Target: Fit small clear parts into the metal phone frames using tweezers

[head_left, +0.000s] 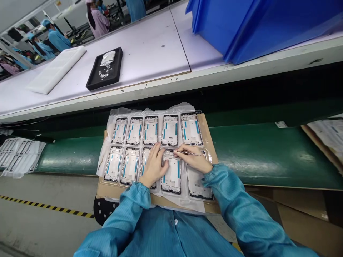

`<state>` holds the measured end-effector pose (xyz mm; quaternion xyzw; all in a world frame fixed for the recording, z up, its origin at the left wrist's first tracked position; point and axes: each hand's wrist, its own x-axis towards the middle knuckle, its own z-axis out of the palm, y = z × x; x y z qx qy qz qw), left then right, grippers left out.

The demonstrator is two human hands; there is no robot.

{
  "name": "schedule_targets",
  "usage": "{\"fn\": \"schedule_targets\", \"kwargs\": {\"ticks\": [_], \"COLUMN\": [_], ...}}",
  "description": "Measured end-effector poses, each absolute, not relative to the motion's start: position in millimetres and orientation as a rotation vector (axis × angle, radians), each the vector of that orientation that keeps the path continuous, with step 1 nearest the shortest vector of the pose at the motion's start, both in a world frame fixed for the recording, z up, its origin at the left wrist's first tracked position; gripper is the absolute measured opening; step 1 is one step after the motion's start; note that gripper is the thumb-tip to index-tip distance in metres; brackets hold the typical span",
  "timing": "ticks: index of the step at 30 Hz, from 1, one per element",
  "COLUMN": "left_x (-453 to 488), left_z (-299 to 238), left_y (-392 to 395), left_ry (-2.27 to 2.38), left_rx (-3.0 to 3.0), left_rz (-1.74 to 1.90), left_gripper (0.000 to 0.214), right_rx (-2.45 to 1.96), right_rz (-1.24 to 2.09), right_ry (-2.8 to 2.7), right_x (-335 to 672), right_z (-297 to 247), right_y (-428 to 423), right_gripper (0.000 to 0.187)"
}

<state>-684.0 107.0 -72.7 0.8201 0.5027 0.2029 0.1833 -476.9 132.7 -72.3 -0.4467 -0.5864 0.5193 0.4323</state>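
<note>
Phone frames with blue strips lie in two rows in a clear tray [158,195] on a cardboard sheet [211,142]. My right hand [195,157] is closed on slim metal tweezers [189,153], their tip at the top edge of one lower-row phone frame [171,176]. Fingers apart, my left hand [154,165] rests on that frame's left side and partly covers the neighbouring phone frame [145,157]. Under my right wrist is the last lower-row phone frame [199,184], where no blue strips show; its upper part is partly hidden.
Beyond the green conveyor belt [257,153] runs a raised white shelf [150,50]. On it are a black tray [118,69] with small parts and a bag, a white foam slab [57,69] and a blue bin [241,28]. More frames [20,155] lie left; people work behind.
</note>
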Motion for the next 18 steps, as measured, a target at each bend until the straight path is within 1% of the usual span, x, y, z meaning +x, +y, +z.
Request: {"fn": "schedule_targets", "kwargs": {"ticks": [13, 18], "left_x": [-683.5, -682.7], "left_z": [-72.6, -71.0], "left_y": [105.1, 104.2], "left_ry": [1.408, 1.42], "left_rx": [2.401, 2.436], "left_rz": [0.521, 0.519], "left_gripper": [0.047, 0.048], "right_rx": [-1.092, -1.091], "right_rz": [1.182, 1.191], "right_ry": [-1.603, -1.545], "right_x": [-475.2, -475.8], "right_z": [-77.3, -75.2], "right_y": [132.1, 130.4], "right_gripper": [0.028, 0.028]}}
